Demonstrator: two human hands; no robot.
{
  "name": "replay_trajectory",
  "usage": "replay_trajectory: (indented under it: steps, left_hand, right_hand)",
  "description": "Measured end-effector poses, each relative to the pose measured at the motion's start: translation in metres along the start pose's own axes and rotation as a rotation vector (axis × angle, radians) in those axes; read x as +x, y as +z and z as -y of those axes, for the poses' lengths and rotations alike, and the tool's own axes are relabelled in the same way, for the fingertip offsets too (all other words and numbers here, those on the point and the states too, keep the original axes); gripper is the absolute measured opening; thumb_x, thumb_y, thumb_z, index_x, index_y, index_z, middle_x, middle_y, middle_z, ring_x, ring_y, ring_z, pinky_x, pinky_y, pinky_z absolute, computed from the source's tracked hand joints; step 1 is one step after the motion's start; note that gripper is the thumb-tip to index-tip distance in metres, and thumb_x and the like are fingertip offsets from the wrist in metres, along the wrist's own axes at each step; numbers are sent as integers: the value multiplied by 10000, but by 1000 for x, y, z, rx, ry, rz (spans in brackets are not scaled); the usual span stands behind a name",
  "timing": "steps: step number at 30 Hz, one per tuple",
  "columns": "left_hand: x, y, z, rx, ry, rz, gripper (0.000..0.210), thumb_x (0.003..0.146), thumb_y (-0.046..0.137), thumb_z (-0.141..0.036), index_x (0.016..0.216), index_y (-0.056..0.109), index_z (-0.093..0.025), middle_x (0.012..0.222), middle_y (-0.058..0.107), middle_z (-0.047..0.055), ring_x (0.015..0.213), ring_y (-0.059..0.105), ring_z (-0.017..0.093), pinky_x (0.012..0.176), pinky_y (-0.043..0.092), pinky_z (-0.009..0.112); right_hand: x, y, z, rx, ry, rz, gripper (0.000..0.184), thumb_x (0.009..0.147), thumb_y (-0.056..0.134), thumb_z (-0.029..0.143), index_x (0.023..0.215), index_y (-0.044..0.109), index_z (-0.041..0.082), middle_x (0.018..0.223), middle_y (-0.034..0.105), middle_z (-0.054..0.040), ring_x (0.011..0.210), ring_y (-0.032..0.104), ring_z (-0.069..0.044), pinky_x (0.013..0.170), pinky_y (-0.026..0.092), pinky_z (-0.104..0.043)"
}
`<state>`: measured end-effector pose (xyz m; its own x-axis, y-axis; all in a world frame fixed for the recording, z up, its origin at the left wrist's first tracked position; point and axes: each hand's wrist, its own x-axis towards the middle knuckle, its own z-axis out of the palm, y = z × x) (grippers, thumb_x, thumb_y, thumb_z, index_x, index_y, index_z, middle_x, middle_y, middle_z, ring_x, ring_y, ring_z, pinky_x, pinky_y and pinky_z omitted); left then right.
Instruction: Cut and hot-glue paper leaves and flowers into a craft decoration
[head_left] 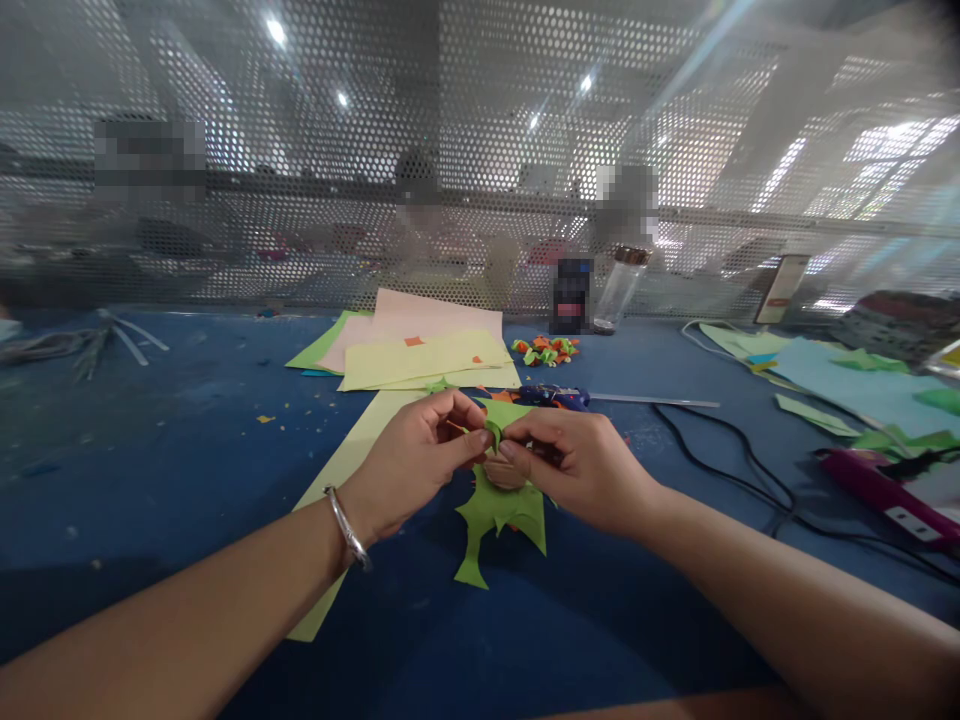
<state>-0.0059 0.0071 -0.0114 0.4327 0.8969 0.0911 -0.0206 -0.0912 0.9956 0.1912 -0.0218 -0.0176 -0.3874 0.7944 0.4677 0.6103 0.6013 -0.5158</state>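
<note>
Between the fingertips of my left hand (424,450) and my right hand (577,462) is a small curled piece of green paper (493,434), pinched from both sides. Below it on the table lies a ragged, cut-up sheet of green paper (487,520). A round tan object (506,472) rests on that sheet, partly hidden by my right fingers. Just behind my hands lies a dark blue glue gun (555,397) with a clear glue stick (652,400) pointing right. A pile of small folded green and orange paper bits (546,350) sits farther back.
Pink and yellow sheets (435,350) are stacked at the back, with a long yellow strip (330,560) at left. A clear bottle (619,295) stands by the perforated metal screen (480,130). At right are a purple power strip (885,495), black cables (750,470) and blue paper (840,385).
</note>
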Motion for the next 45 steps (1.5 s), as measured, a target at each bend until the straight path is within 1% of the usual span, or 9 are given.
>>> replay_trajectory:
  steps: [5, 12, 15, 20, 28, 32, 39, 41, 45]
  left_hand:
    - [0, -1, 1, -24, -8, 8, 172, 802, 745, -243, 831, 589, -175, 764, 572, -10, 607, 497, 79, 483, 320, 194]
    - [0, 1, -2, -40, -85, 14, 213, 826, 740, -270, 934, 616, -134, 865, 628, 37, 684, 559, 84, 495, 345, 178]
    - [0, 0, -2, -63, -108, 17, 212, 835, 736, -281, 938, 624, -133, 850, 636, 37, 701, 580, 90, 499, 343, 175]
    - [-1, -2, -1, -69, -147, 5, 263, 822, 770, -348, 941, 638, -153, 823, 638, 18, 730, 610, 101, 514, 342, 174]
    - [0, -1, -2, -111, -166, -11, 228, 804, 793, -321, 921, 713, -143, 828, 691, 45, 748, 627, 106, 577, 421, 184]
    - [0, 0, -3, -185, -149, -3, 182, 774, 818, -274, 861, 733, -139, 780, 687, 32, 689, 598, 87, 518, 384, 166]
    - [1, -1, -3, -211, -169, 28, 194, 784, 812, -320, 839, 759, -142, 785, 699, 47, 700, 606, 95, 479, 339, 156]
    - [1, -1, -2, -202, -169, 32, 198, 784, 811, -326, 847, 759, -146, 791, 705, 49, 699, 611, 99, 492, 354, 161]
    - [1, -2, -2, -152, -133, -4, 204, 783, 811, -333, 859, 744, -156, 844, 728, 52, 740, 645, 117, 606, 449, 199]
  right_hand:
    - [-1, 0, 1, 0, -20, -15, 169, 943, 570, 218, 822, 684, 185, 741, 646, 9, 647, 546, -97, 591, 393, -213]
    - [-1, 0, -2, -64, -51, -44, 168, 940, 580, 219, 814, 681, 172, 707, 612, 15, 618, 512, -89, 594, 372, -223]
    - [-1, 0, -2, -76, -72, -58, 165, 941, 581, 225, 822, 679, 164, 721, 620, 5, 637, 524, -96, 605, 377, -227]
    - [-1, 0, -3, -89, -83, -57, 177, 957, 562, 227, 852, 689, 164, 726, 623, 3, 635, 523, -94, 607, 377, -230]
    - [-3, -1, -5, -72, -105, -68, 162, 959, 569, 228, 852, 678, 175, 730, 626, 11, 641, 524, -89, 620, 384, -223]
    - [-1, -1, -5, -89, -99, -76, 174, 961, 568, 242, 848, 678, 169, 730, 622, 0, 650, 530, -100, 617, 381, -231]
    - [-2, -3, -5, -110, -95, -91, 170, 959, 577, 257, 864, 682, 164, 734, 613, -1, 616, 512, -93, 598, 369, -229]
    - [-2, -3, -4, -110, -98, -94, 169, 956, 580, 253, 852, 678, 162, 729, 611, 0, 606, 502, -90, 594, 367, -229]
    - [-2, -3, -4, -106, -103, -95, 164, 956, 581, 248, 857, 678, 161, 737, 618, 0, 613, 504, -89, 601, 372, -228]
